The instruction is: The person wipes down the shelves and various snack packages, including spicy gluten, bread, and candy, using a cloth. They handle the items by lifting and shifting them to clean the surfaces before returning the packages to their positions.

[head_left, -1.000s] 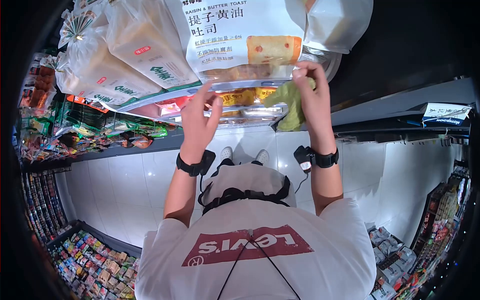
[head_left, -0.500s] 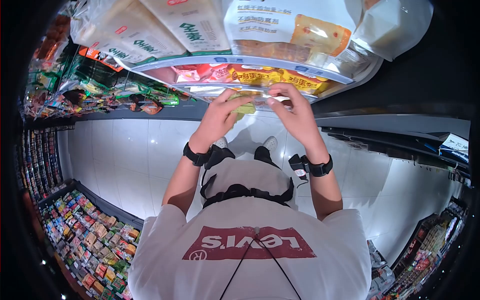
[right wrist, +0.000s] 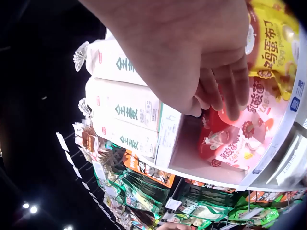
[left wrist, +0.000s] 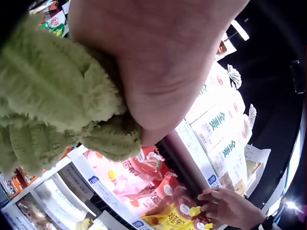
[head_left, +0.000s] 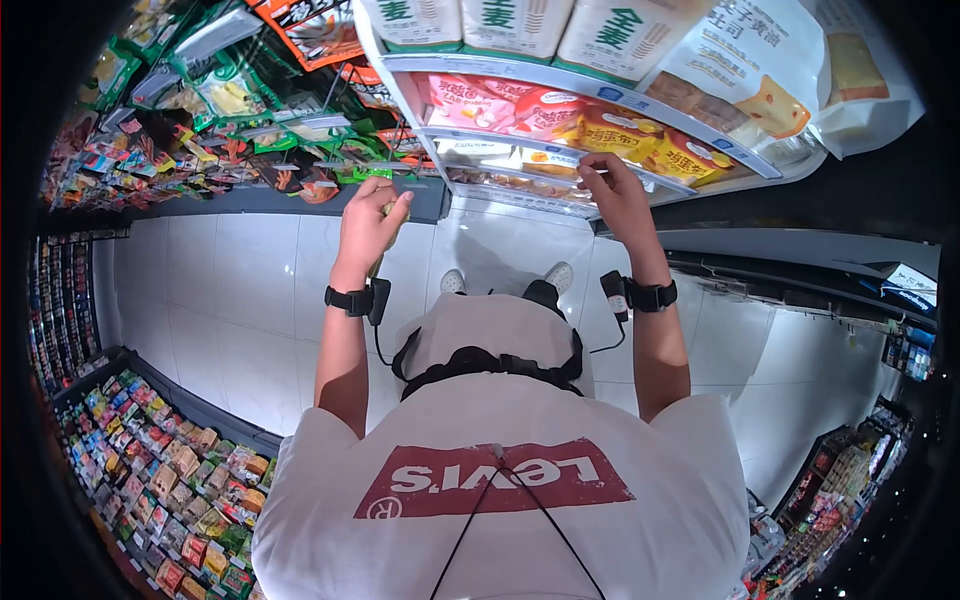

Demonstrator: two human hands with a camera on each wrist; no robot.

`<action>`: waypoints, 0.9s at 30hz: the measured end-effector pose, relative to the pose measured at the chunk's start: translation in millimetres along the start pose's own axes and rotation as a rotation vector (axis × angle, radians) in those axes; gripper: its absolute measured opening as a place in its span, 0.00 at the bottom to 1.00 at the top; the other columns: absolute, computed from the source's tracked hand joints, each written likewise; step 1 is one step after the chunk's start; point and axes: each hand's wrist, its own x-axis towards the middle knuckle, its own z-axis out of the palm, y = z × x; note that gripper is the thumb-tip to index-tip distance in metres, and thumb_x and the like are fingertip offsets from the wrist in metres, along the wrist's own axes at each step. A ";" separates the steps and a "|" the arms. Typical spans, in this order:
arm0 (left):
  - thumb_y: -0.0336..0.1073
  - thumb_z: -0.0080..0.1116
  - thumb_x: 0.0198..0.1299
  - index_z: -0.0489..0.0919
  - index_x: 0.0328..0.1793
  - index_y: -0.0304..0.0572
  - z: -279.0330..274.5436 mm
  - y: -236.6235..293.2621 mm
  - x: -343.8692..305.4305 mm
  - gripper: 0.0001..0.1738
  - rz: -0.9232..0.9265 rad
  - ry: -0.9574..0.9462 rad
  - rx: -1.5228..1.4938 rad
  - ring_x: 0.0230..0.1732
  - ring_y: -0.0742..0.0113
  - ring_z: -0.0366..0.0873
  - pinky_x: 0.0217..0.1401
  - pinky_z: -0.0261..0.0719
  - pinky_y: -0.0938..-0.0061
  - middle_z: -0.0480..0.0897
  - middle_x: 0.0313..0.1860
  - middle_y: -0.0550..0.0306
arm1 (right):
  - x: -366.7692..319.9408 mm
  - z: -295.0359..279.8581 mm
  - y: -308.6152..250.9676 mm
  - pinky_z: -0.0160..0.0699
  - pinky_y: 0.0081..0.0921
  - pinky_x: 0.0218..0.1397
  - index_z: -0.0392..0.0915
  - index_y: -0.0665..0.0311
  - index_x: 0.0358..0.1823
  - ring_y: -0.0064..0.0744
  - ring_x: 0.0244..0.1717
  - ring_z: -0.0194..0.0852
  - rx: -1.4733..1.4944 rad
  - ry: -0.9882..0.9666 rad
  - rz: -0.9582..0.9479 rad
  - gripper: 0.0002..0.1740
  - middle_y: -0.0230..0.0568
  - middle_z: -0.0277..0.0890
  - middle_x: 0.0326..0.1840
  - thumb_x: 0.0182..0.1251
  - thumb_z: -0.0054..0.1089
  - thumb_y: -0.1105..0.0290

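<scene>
My left hand point(head_left: 368, 232) grips a fuzzy green cloth point(left wrist: 57, 91), out in front of the shelf's left end. In the left wrist view the cloth bunches out beside the hand; the head view shows only a sliver of it below the thumb. My right hand point(head_left: 625, 208) is raised at the front of the shelf unit, its fingers loosely bent and holding nothing. Yellow egg pudding packs point(head_left: 690, 158) lie on the tier just beyond it. Beside those are pink pudding packs point(head_left: 500, 105). In the right wrist view the right fingers point(right wrist: 232, 86) overlap the pink packs.
Bagged bread loaves point(head_left: 515, 25) and a raisin toast bag point(head_left: 745, 65) stand on the tier above. Hanging snack packs point(head_left: 225, 95) fill the rack at left. A dark ledge point(head_left: 790, 285) runs along the right. Behind the person is a bin of small packs point(head_left: 180, 480).
The green cloth passed from my right hand to my left. The left hand then moved left, away from the shelf front. The view shifted, with the shelf now further right.
</scene>
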 end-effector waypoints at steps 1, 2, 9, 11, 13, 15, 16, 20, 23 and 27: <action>0.36 0.70 0.71 0.89 0.52 0.37 -7.8 -7.6 -0.6 0.11 0.017 -0.020 -0.017 0.44 0.42 0.86 0.50 0.84 0.56 0.86 0.47 0.45 | 10.2 16.7 -5.6 0.86 0.27 0.49 0.83 0.69 0.59 0.28 0.47 0.90 -0.072 -0.015 -0.040 0.13 0.39 0.89 0.51 0.84 0.66 0.67; 0.35 0.68 0.72 0.88 0.56 0.38 -14.1 -16.8 -0.3 0.11 0.034 -0.042 -0.032 0.46 0.41 0.87 0.52 0.85 0.56 0.88 0.49 0.45 | 21.4 33.6 -8.3 0.87 0.28 0.50 0.83 0.69 0.60 0.30 0.46 0.91 -0.141 -0.031 -0.078 0.14 0.40 0.89 0.52 0.83 0.66 0.67; 0.24 0.61 0.68 0.82 0.73 0.41 -24.4 -35.1 40.4 0.26 0.116 -0.135 -0.076 0.64 0.41 0.86 0.68 0.84 0.57 0.86 0.66 0.45 | 112.2 118.6 1.8 0.94 0.34 0.46 0.76 0.68 0.74 0.41 0.46 0.97 -0.428 0.070 -0.242 0.26 0.52 0.91 0.56 0.81 0.69 0.66; 0.24 0.60 0.68 0.81 0.76 0.43 -15.2 -33.0 57.7 0.28 0.149 -0.103 -0.084 0.68 0.41 0.84 0.70 0.84 0.57 0.84 0.71 0.45 | 134.5 134.5 -7.9 0.93 0.40 0.46 0.77 0.70 0.72 0.46 0.41 0.96 -0.409 0.059 -0.209 0.27 0.55 0.91 0.52 0.79 0.69 0.65; 0.24 0.59 0.68 0.79 0.78 0.45 -3.7 -31.1 71.5 0.30 0.176 -0.075 -0.080 0.72 0.40 0.82 0.73 0.83 0.56 0.81 0.76 0.46 | 163.3 144.4 -2.2 0.94 0.43 0.40 0.79 0.72 0.69 0.48 0.33 0.95 -0.502 0.027 -0.237 0.23 0.54 0.92 0.45 0.81 0.65 0.65; 0.25 0.58 0.68 0.74 0.84 0.47 6.8 -28.8 85.8 0.35 0.189 -0.107 -0.089 0.77 0.38 0.79 0.77 0.80 0.54 0.78 0.81 0.45 | 174.8 145.1 2.8 0.96 0.39 0.41 0.78 0.71 0.71 0.44 0.33 0.96 -0.385 -0.011 -0.139 0.22 0.54 0.93 0.46 0.85 0.61 0.65; 0.25 0.58 0.68 0.74 0.84 0.47 11.8 -28.2 92.8 0.35 0.185 -0.109 -0.080 0.77 0.38 0.79 0.77 0.80 0.54 0.78 0.81 0.45 | 178.3 145.2 -1.3 0.98 0.35 0.42 0.77 0.69 0.73 0.41 0.33 0.97 -0.277 -0.034 -0.048 0.21 0.54 0.93 0.47 0.88 0.58 0.66; 0.31 0.61 0.70 0.65 0.90 0.43 42.3 -39.7 123.0 0.41 0.145 -0.188 -0.050 0.81 0.35 0.74 0.83 0.75 0.52 0.73 0.85 0.38 | 180.1 135.7 6.7 0.98 0.34 0.43 0.81 0.69 0.69 0.38 0.39 0.98 -0.245 -0.052 -0.100 0.18 0.52 0.91 0.48 0.91 0.54 0.65; 0.32 0.61 0.71 0.53 0.94 0.37 65.9 -34.1 134.9 0.48 0.211 -0.010 0.011 0.81 0.30 0.73 0.82 0.77 0.51 0.63 0.91 0.33 | 181.5 120.9 5.5 0.98 0.34 0.45 0.81 0.70 0.69 0.38 0.43 0.98 -0.308 -0.166 -0.086 0.18 0.51 0.90 0.50 0.92 0.54 0.65; 0.35 0.62 0.74 0.58 0.92 0.37 71.4 -8.4 150.3 0.43 0.012 0.042 0.108 0.70 0.29 0.82 0.68 0.86 0.44 0.67 0.88 0.35 | 188.7 117.1 19.5 0.97 0.35 0.52 0.83 0.69 0.67 0.40 0.48 0.97 -0.312 -0.119 -0.156 0.18 0.52 0.91 0.55 0.92 0.56 0.63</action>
